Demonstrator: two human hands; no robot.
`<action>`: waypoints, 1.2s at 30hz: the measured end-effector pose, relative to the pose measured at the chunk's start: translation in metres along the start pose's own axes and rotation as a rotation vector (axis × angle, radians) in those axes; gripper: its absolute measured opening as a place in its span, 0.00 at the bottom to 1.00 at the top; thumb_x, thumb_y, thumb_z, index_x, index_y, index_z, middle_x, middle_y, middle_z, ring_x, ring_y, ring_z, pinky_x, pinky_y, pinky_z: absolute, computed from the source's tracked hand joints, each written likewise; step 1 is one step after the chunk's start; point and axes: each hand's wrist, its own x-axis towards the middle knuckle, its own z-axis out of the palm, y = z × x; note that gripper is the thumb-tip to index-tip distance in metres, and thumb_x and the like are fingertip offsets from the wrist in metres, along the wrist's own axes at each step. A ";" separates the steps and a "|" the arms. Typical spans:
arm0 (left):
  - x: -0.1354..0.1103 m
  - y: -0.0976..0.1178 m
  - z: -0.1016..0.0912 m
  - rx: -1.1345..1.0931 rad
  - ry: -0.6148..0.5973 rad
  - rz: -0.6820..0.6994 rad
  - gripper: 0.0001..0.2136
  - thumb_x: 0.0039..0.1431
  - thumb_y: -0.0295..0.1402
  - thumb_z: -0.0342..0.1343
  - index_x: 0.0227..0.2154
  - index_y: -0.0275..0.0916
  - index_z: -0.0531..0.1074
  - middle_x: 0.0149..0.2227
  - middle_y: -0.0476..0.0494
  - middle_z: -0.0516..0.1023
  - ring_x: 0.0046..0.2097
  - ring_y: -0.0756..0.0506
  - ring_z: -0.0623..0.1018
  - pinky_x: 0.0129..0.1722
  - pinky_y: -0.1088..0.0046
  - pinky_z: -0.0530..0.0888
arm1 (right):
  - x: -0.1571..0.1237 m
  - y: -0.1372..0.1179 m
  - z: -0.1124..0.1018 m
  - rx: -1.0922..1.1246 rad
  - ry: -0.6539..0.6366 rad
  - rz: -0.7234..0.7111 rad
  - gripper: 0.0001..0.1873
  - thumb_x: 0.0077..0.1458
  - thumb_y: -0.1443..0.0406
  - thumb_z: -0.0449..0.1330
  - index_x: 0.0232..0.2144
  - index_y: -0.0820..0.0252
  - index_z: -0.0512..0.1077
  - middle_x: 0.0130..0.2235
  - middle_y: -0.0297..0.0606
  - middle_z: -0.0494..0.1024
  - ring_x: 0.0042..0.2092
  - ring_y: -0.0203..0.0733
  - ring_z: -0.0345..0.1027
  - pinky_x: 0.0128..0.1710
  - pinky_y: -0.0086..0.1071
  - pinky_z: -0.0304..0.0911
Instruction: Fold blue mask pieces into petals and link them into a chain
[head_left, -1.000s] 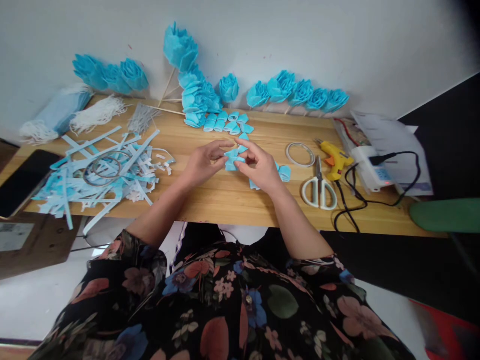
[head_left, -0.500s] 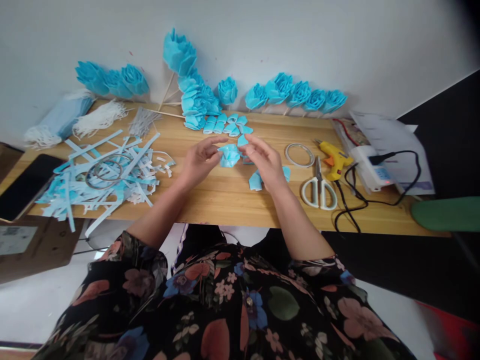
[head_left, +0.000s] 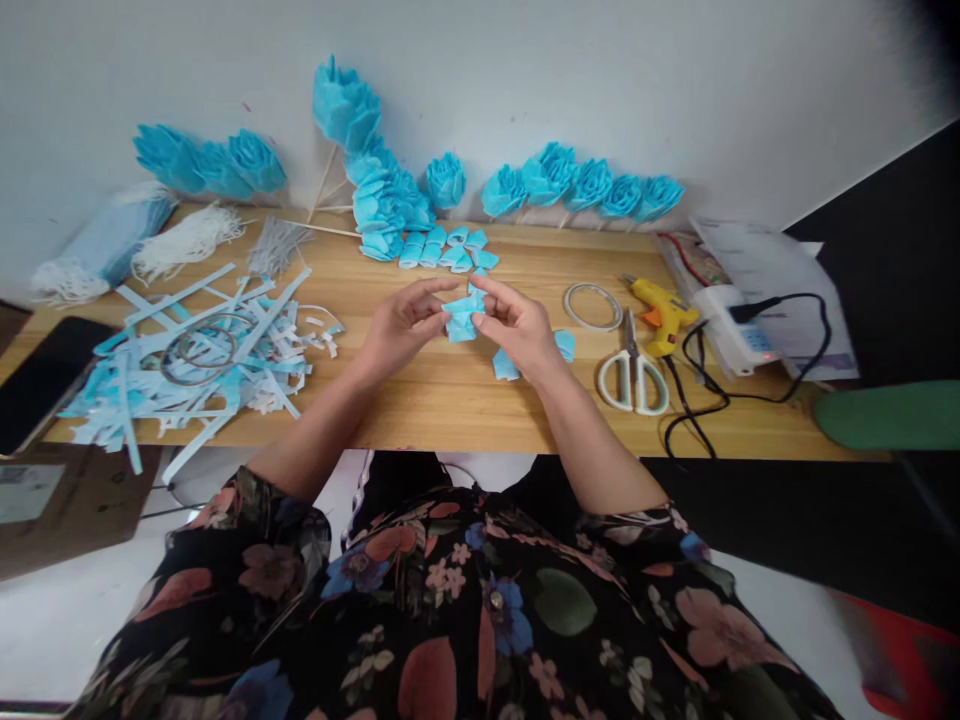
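Over the middle of the wooden table (head_left: 465, 400), my left hand (head_left: 401, 325) and my right hand (head_left: 517, 328) meet. Both pinch a small light-blue folded petal piece (head_left: 459, 316) between fingertips. Two loose blue petals (head_left: 506, 365) lie on the wood just under my right wrist, another blue petal (head_left: 565, 343) beside it. A row of rolled blue petals (head_left: 446, 250) sits a little beyond my hands.
Finished blue flowers (head_left: 581, 185) line the wall, more blue flowers (head_left: 210, 160) far left. Blue and white strip scraps (head_left: 202, 350) cover the left side, a phone (head_left: 37, 375) at the edge. Right: tape ring (head_left: 594, 305), scissors (head_left: 634, 375), yellow glue gun (head_left: 660, 305), power strip (head_left: 739, 335) and cable.
My right hand opened away from the blue piece half a second ago, then closed back onto it. Both hands stay at the same spot on the table.
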 end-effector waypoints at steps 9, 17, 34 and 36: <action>0.000 0.016 0.000 -0.122 -0.028 -0.162 0.20 0.60 0.46 0.65 0.47 0.35 0.78 0.31 0.44 0.82 0.34 0.46 0.80 0.40 0.67 0.77 | 0.001 0.003 -0.002 0.014 0.044 0.002 0.26 0.57 0.62 0.63 0.59 0.49 0.75 0.42 0.35 0.81 0.45 0.44 0.75 0.51 0.43 0.73; 0.001 0.017 0.000 0.075 0.041 -0.220 0.08 0.55 0.35 0.62 0.25 0.36 0.73 0.26 0.48 0.77 0.30 0.51 0.73 0.34 0.73 0.69 | -0.002 -0.006 -0.003 0.093 -0.042 0.027 0.24 0.58 0.55 0.63 0.56 0.51 0.77 0.50 0.37 0.81 0.53 0.48 0.74 0.56 0.47 0.70; 0.001 0.016 -0.001 0.017 0.000 -0.205 0.09 0.54 0.36 0.64 0.26 0.36 0.74 0.26 0.48 0.77 0.30 0.51 0.72 0.33 0.74 0.67 | 0.000 -0.003 -0.005 0.133 0.002 0.082 0.26 0.53 0.52 0.68 0.54 0.49 0.77 0.39 0.34 0.81 0.44 0.44 0.75 0.51 0.44 0.72; 0.001 0.016 -0.002 0.001 0.017 -0.197 0.09 0.54 0.35 0.64 0.25 0.36 0.74 0.25 0.48 0.76 0.29 0.51 0.72 0.32 0.74 0.67 | 0.000 -0.004 -0.006 0.162 0.029 0.092 0.25 0.55 0.50 0.67 0.54 0.49 0.78 0.40 0.34 0.81 0.44 0.44 0.75 0.52 0.45 0.72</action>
